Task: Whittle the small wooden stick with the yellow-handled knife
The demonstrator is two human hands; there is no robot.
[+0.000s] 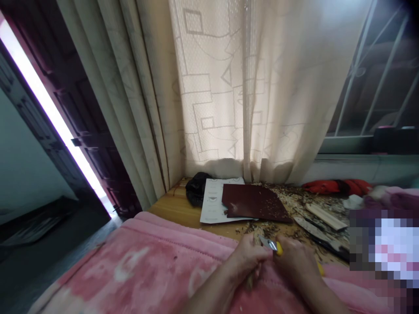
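Head view. Left hand (248,258) clenched on a small wooden piece (250,280), mostly hidden; right hand (294,261) grasping a yellow knife (273,245), its blade between the two hands. Both are over a pink blanket (157,261). Shavings (294,200) lie on the table (170,205) beyond the hands. Judged step: a whittling cut; the next stroke calls for the edge angled away from the left fingers

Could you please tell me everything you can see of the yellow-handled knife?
The yellow-handled knife looks like a utility cutter, with a short silvery metal front and a yellow, seemingly plastic body behind. The right hand wraps its middle, so only both ends show. It lies slanted, blade toward the left hand, over the pink blanket.
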